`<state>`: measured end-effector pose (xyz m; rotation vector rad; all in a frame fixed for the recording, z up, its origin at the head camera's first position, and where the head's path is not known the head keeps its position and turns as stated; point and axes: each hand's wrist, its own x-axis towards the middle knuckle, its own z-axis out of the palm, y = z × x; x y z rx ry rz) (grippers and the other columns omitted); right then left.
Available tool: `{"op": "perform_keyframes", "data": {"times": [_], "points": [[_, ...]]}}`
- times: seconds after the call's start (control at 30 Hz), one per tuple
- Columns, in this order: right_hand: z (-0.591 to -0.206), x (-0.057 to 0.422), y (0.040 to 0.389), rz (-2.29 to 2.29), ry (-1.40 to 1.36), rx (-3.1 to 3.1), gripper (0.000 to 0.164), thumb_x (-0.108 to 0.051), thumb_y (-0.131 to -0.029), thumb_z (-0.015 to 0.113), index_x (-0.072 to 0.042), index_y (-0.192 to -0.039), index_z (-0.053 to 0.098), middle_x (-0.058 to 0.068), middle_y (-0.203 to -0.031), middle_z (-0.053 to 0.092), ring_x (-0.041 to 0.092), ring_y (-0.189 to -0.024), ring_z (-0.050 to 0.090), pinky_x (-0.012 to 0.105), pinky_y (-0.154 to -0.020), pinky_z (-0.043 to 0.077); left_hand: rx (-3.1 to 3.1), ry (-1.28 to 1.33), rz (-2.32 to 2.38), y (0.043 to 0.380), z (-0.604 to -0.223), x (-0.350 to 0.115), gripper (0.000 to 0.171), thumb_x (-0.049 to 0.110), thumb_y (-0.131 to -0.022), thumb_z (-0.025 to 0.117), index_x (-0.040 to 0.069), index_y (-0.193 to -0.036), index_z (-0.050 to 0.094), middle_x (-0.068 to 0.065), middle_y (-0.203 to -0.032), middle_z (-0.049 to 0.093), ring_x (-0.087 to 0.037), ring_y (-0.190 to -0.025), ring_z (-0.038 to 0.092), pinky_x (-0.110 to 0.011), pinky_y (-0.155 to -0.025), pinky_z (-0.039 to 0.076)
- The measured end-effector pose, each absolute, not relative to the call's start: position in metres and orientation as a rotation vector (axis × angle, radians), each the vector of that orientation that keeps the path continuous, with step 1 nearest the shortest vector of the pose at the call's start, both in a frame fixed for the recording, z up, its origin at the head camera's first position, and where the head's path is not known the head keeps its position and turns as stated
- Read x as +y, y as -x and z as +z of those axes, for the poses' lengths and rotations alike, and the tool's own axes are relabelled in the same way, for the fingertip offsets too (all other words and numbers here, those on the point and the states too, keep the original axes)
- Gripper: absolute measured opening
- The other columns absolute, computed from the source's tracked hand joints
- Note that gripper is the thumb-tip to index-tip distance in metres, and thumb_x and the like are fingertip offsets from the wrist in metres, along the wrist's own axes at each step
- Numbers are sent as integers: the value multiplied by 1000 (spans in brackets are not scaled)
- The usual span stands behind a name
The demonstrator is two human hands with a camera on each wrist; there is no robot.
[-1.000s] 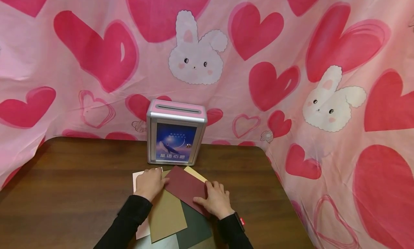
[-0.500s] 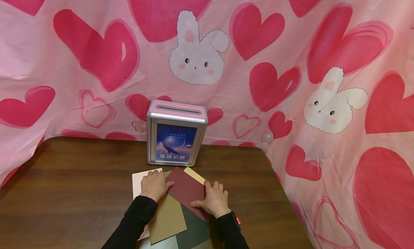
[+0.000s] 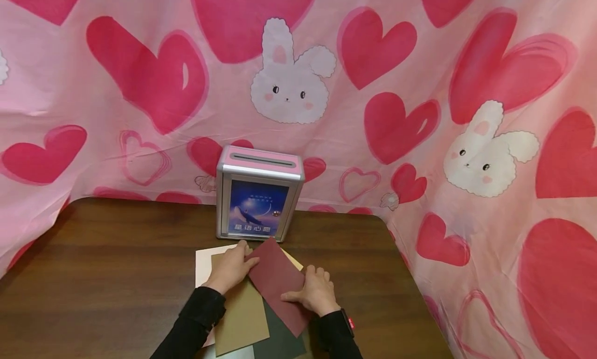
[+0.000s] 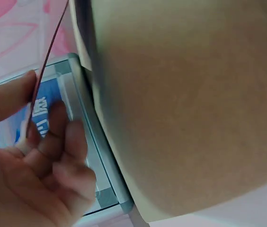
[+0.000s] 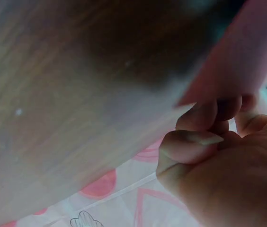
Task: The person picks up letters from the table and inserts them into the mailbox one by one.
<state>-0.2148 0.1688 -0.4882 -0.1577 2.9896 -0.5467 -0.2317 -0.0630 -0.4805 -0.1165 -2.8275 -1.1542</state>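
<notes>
A dark red paper card [image 3: 276,278], flat and rectangular, is tilted up over a fan of other coloured cards. My left hand [image 3: 231,268] pinches its upper left edge; in the left wrist view the thumb and fingers meet on either side of the thin red edge [image 4: 46,56]. On the other side, my right hand [image 3: 318,292] grips the same card, fingers curled under its edge in the right wrist view. Beneath lie an olive-tan card [image 3: 243,320], a dark green card [image 3: 279,333], a pale pink card [image 3: 203,266] and a pale yellow card [image 3: 294,259], partly covered.
Just behind the cards stands a silver-framed box [image 3: 258,206] with a pink top, a slot [image 3: 263,160] and a blue whale picture on its front. The brown wooden table [image 3: 116,276] meets a pink heart-and-rabbit cloth [image 3: 336,115] at the back and right.
The dark red card has turned to stand steeper and lifted off the others. My left hand has moved right onto its upper edge; my right hand has kept its hold.
</notes>
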Motion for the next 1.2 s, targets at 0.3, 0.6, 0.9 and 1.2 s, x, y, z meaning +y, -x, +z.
{"op": "perform_keyframes", "data": {"times": [0.3, 0.6, 0.9, 1.2], "points": [[-459, 179, 205, -920, 203, 2704, 49, -43, -80, 71, -2, -104, 62, 7, -80, 65, 18, -66, 59, 40, -60, 53, -2624, 139, -1621, 229, -467, -61, 21, 14, -88, 68, 9, -87, 48, -6, -80, 58, -15, -66, 53, -27, -56, 36], [-420, 185, 190, -1221, 332, 2530, 32, -32, -94, 58, -6, -111, 61, 7, -87, 68, 18, -72, 64, 39, -66, 54, -2342, 240, -2047, 231, -446, -68, 23, 6, -97, 53, -2, -118, 58, -22, -107, 67, -23, -87, 65, -32, -73, 57], [-414, 166, 190, -1491, 432, 2353, 23, -26, -92, 62, -12, -110, 67, 10, -94, 73, 20, -76, 70, 39, -66, 59, -1942, 149, -2450, 215, -404, -77, 37, 17, -98, 53, -6, -126, 48, -2, -93, 68, -12, -83, 65, -18, -70, 57], [-412, 142, 206, -1468, 812, 2480, 21, -24, -91, 63, -14, -107, 73, 4, -102, 75, 10, -91, 68, 36, -76, 59, -2211, 482, -1982, 190, -363, -96, 29, 26, -96, 55, 4, -112, 68, -11, -96, 73, -17, -90, 66, -42, -83, 55]]}}
